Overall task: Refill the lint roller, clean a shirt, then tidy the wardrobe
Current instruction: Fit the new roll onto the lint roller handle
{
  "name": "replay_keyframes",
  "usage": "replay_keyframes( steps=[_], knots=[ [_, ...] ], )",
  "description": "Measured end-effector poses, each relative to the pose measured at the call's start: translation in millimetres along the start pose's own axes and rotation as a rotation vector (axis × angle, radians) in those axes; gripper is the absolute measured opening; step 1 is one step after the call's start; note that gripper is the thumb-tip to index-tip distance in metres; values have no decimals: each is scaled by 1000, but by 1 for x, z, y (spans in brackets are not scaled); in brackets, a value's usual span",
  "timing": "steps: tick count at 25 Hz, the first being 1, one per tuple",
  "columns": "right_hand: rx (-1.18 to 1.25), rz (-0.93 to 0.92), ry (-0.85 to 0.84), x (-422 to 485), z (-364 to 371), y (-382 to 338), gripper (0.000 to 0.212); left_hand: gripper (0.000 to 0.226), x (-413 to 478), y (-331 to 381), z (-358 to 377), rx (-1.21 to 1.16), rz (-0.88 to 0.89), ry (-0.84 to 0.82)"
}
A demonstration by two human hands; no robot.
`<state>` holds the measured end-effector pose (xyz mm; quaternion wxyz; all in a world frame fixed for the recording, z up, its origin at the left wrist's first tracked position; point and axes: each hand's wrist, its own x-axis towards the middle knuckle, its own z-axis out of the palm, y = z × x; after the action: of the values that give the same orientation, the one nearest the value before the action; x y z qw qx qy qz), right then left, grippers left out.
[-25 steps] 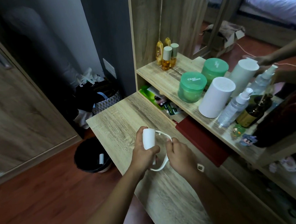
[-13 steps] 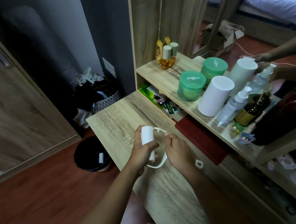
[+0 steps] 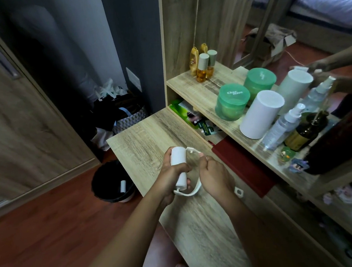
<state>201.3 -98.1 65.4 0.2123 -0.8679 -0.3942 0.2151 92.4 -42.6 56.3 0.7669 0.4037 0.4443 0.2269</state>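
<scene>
A: While the left hand point(image 3: 170, 177) grips the roll point(image 3: 178, 161) and the right hand point(image 3: 214, 177) pinches the frame point(image 3: 189, 193) above the desk point(image 3: 141, 141), what might fail?

B: Misaligned ends. The roll could pop free and drop off the desk, perhaps into the bin point(image 3: 102, 177).

Both arms reach forward, side by side. The left hand point(image 3: 170, 174) has its fingers curled tight. The right hand point(image 3: 214, 177) is curled too.

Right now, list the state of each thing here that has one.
Roll, held in left hand, top end looks free of frame.
Frame, pinched by right hand.
Bin, open, white tube inside.
Green jar, lid on.
White canister, closed.
</scene>
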Motion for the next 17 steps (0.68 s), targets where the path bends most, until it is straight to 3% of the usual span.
replay_keyframes(
  steps=[8,17],
  knots=[
    [16,11,4,-1,-3,-2,49,57,-5,2,6,69,118,29],
    [25,5,18,-3,1,-3,49,65,-4,-1,5,153,97,65]
  ],
)
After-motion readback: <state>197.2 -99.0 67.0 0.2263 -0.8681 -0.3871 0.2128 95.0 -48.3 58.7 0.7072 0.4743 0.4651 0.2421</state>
